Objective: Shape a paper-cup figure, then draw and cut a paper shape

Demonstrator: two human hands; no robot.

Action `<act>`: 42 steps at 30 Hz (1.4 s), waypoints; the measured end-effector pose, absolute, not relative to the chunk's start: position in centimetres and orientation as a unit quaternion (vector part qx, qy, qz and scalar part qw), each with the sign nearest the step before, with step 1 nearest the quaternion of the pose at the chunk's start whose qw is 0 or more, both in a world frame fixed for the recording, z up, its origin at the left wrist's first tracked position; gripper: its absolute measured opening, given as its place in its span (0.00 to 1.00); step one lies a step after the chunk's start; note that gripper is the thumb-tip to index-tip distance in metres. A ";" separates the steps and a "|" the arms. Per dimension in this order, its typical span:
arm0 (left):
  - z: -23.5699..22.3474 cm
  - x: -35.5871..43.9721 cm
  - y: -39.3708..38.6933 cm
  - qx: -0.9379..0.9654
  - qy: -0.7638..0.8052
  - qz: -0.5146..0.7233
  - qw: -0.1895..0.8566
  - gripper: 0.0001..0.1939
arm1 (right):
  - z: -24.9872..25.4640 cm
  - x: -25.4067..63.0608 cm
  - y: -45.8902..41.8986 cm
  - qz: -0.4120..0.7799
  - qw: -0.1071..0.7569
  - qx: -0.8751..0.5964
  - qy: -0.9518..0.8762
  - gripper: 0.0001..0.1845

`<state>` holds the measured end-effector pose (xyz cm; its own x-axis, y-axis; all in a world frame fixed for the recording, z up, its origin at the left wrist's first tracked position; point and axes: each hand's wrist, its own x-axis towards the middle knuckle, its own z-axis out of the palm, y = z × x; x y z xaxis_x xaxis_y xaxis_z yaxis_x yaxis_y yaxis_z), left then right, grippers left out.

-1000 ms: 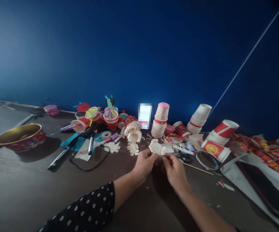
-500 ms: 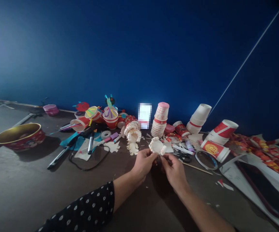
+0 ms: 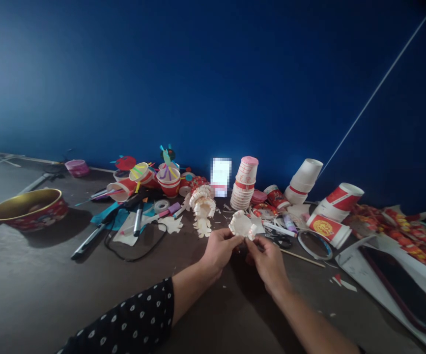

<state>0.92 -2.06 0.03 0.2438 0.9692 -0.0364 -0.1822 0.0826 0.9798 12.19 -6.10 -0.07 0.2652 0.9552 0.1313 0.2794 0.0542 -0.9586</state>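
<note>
Between my hands is a small white paper cup piece with a cut rim curled into short rolls. My left hand pinches its lower left side. My right hand pinches its lower right side, the fingertips partly hidden beneath it. Just left of it on the table stands a similar cut paper shape with curled edges and fringed strips hanging toward me. White paper scraps lie behind the held piece, along with a stack of paper cups topped in pink.
Left are a gold-rimmed bowl, a black marker, a glue gun with its cord and a tape roll. Right are scissors, a wooden stick, tilted cups and a white tray holding a phone.
The held paper piece has shifted very slightly within my fingers, its curled rim turned a little. Both hands stay in nearly the same place.
</note>
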 end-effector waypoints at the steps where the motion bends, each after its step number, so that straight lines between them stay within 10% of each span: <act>1: 0.0 0.9 -2.0 0.493 0.406 0.464 0.614 0.08 | -0.1 12.2 -6.1 0.326 0.516 -0.606 -0.510 0.16; 42: 0.7 0.8 -1.5 0.355 0.422 0.522 0.650 0.03 | 0.0 11.7 -6.4 0.453 0.524 -0.518 -0.503 0.13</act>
